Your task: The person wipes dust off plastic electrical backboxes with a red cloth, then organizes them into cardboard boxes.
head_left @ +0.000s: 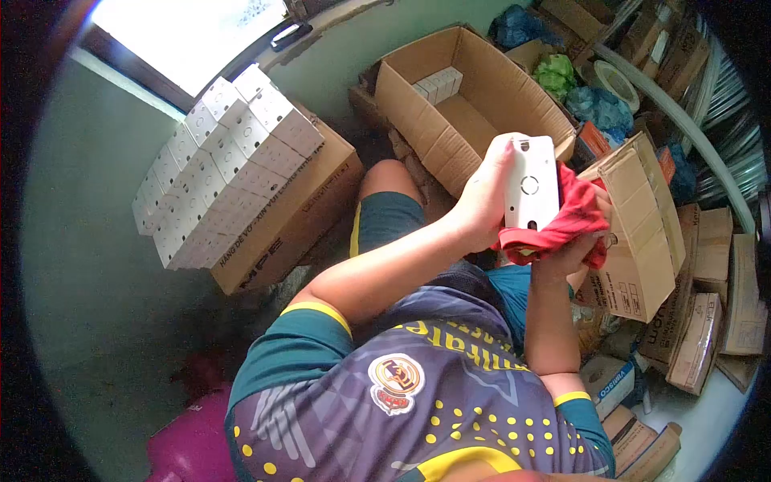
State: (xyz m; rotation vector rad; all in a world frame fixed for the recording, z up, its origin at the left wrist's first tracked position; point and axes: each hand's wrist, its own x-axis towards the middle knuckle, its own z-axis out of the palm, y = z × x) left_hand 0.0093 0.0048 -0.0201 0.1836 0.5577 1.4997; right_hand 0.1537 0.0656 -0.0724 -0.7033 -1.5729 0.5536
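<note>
Stacked boxes [217, 173]: left, on a carton [321, 189], below the window [185, 40].
Open carton [422, 145]: ahead, small boxes [439, 84] inside.
Single box [531, 185]: nearer, left of and touching cloth [578, 209].
Flapped carton [634, 273]: right of cloth.
Pipe [681, 119]: far right.

A bright window [189, 44] is at upper left. A green bag [556, 76] lies just beside a blue bag [601, 112], near a pale curved pipe [692, 122]. A magenta object [193, 442] sits at lower left.

White box [532, 165] and red cloth [580, 210] in both hands [484, 194] (open cardboard carton [426, 140] just beyond)
</note>
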